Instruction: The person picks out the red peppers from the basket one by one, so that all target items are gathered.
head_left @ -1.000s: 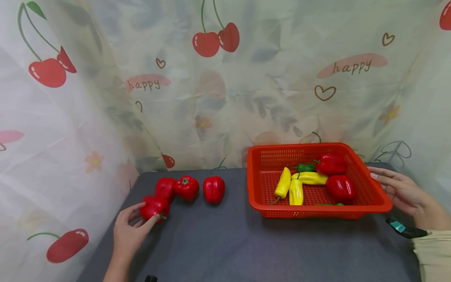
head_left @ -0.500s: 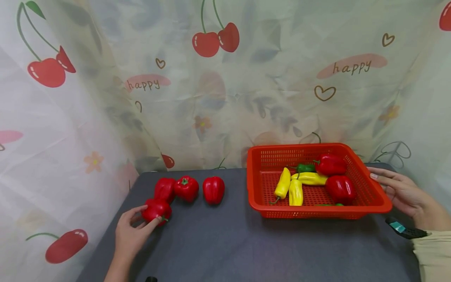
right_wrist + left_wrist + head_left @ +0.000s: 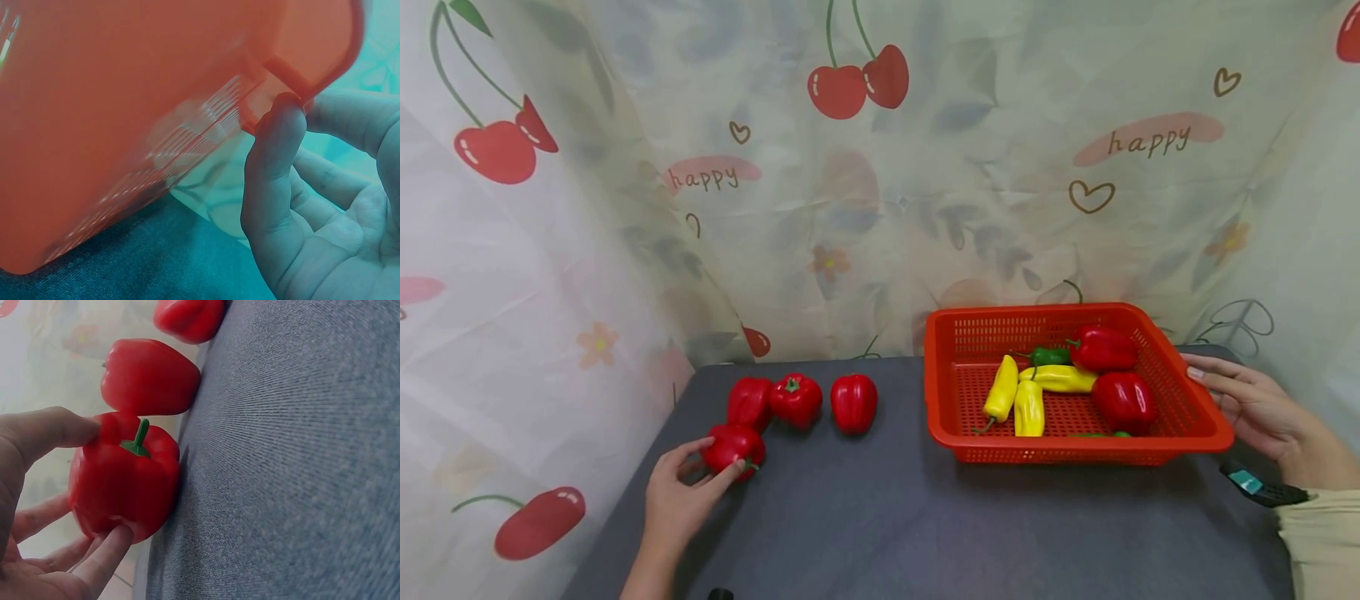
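At the table's left side my left hand (image 3: 681, 496) holds a red bell pepper (image 3: 728, 448) between thumb and fingers. Its green stem faces the wrist camera, and in the left wrist view the bell pepper (image 3: 125, 484) seems to rest on the cloth. Just behind it sit two more red bell peppers (image 3: 749, 403), and a third one (image 3: 853, 404) stands a little to the right. Over on the right, my right hand (image 3: 1270, 412) pinches the rim of a red plastic basket (image 3: 1022, 444); the right wrist view shows thumb and forefinger on that rim (image 3: 340, 69).
Inside the basket lie several yellow peppers (image 3: 1030, 408), a green pepper (image 3: 1051, 357) and two red bell peppers (image 3: 1124, 402). More green shows behind the front wall, mostly hidden. A dark grey cloth (image 3: 880, 517) covers the table. A printed curtain (image 3: 910, 208) closes off the back and sides.
My left hand has shifted slightly toward me and to the right, with the bell pepper it holds. My right hand and the basket have stayed in place.
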Demonstrator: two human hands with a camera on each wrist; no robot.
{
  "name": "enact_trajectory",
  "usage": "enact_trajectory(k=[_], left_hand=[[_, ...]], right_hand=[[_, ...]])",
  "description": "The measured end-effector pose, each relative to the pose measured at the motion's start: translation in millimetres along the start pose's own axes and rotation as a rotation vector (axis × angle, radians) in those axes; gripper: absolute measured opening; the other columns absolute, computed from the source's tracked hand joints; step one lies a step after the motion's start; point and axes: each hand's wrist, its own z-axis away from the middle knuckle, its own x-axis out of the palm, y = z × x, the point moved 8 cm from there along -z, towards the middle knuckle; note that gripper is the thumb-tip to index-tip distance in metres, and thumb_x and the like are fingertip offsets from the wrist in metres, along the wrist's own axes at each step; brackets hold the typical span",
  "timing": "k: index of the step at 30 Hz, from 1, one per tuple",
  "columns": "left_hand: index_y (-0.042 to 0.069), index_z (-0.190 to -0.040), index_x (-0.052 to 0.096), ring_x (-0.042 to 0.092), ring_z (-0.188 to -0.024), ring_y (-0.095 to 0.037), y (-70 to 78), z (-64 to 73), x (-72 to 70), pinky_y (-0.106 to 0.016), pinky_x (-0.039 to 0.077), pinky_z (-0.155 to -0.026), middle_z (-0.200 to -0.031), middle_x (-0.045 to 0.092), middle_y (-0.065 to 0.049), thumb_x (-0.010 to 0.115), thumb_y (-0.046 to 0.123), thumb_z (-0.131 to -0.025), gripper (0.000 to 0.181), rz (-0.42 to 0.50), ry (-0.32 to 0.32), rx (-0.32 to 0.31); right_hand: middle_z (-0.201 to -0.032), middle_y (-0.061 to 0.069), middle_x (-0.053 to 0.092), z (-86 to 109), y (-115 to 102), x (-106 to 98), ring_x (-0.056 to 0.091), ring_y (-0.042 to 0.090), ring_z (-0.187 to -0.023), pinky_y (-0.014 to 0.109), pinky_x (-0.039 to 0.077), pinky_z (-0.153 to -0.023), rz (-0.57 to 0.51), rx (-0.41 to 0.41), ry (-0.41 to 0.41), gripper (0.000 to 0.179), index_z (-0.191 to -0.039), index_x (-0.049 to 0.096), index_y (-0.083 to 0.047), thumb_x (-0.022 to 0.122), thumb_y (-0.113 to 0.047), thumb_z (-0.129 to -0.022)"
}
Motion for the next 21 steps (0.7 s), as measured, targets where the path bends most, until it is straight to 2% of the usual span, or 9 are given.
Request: enact_trajectory(k=[11,21], left_hand=[[0.007,-0.14,0.063,0.062,-0.119,-0.036,-1.3,-0.1,-0.2,-0.037,0.066,-0.086,-0.144,0.052,-0.019,0.091,0.039,-0.084,0.07,-0.018,-0.038,-0.033],[0.007,-0.14,0.063,0.062,-0.117,-0.035,-5.1,-0.4,-0.6,-0.033,0.066,-0.083,-0.144,0.051,-0.019,0.092,0.041,-0.084,0.072,-0.001,-0.024,-0.054]], right_hand=[[-0.114,-0.005,0.081,0.2,0.9,2.4,0.081,0.021,-0.094,0.038,0.067,-0.08,0.001,-0.008,-0.013,0.04,-0.123,0.08,-0.028,0.045,-0.01,-0.113],[-0.114,-0.005,0.081,-0.2,-1.1,4.5,0.081,0.021,-0.094,0.038,0.067,-0.08,-0.016,-0.01,-0.028,0.041,-0.123,0.08,-0.028,0.044,-0.01,-0.114]])
